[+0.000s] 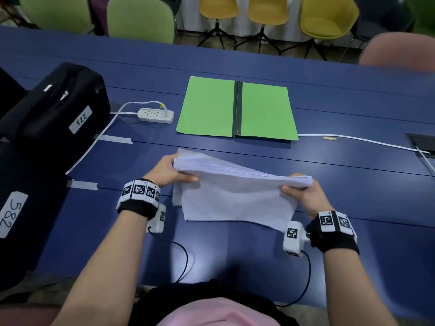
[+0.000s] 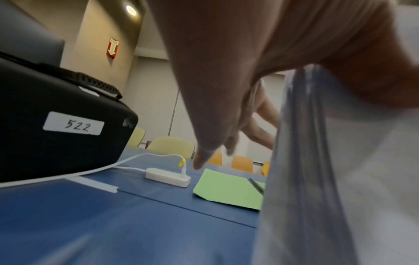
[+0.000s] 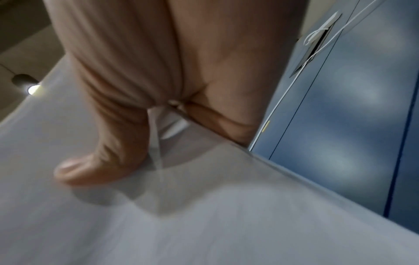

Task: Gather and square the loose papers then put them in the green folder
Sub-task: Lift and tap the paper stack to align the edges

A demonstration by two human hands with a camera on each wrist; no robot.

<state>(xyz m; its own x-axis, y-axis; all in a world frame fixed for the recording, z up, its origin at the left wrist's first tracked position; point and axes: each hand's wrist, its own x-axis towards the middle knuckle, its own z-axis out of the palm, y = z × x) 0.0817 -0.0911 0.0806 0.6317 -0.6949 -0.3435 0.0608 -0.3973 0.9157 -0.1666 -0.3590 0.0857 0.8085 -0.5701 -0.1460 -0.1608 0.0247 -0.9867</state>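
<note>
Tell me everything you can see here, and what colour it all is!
papers: one stack, white, held over the table's near part
folder: one, green, lying open beyond the papers
power strip: one, white, left of the folder
cables: white, running from the strip and from under the folder's right side
cases: two, black, far left, labelled 522 and 582
tape: two grey strips, left part of the table
table: one, blue
chairs: green and yellow, behind the table
left hand: grips the stack's left end
right hand: grips the stack's right end
</note>
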